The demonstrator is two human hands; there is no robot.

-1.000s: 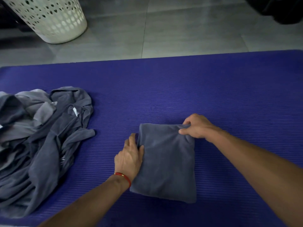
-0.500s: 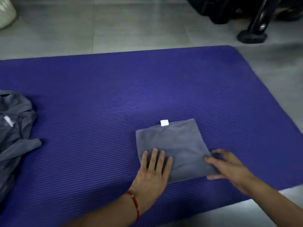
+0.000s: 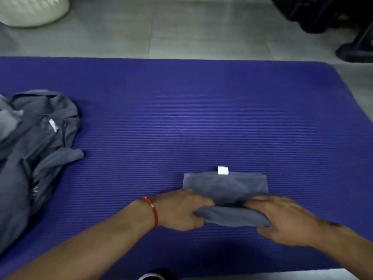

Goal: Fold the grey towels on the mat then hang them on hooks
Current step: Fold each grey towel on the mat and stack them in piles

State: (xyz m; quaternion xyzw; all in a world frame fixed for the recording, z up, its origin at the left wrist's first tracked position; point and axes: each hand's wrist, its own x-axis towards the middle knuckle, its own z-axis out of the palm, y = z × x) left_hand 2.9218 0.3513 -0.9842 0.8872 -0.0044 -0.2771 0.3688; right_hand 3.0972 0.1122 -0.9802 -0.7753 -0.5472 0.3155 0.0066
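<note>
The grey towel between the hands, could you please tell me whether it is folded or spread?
Folded: the grey towel is a compact rectangle, both hands gripping its near edge.

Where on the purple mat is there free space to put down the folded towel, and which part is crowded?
The mat is bare between the unfolded pile and the folded towel, beyond its white tag, and out to the right edge. It is crowded at the left, under the pile, and near the front, where the left hand and right hand grip the towel.

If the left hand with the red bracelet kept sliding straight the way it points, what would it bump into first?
The left hand points right along the near edge of the folded towel it grips. Going on, it would probably meet the right hand first, gripping that edge's other end.
</note>
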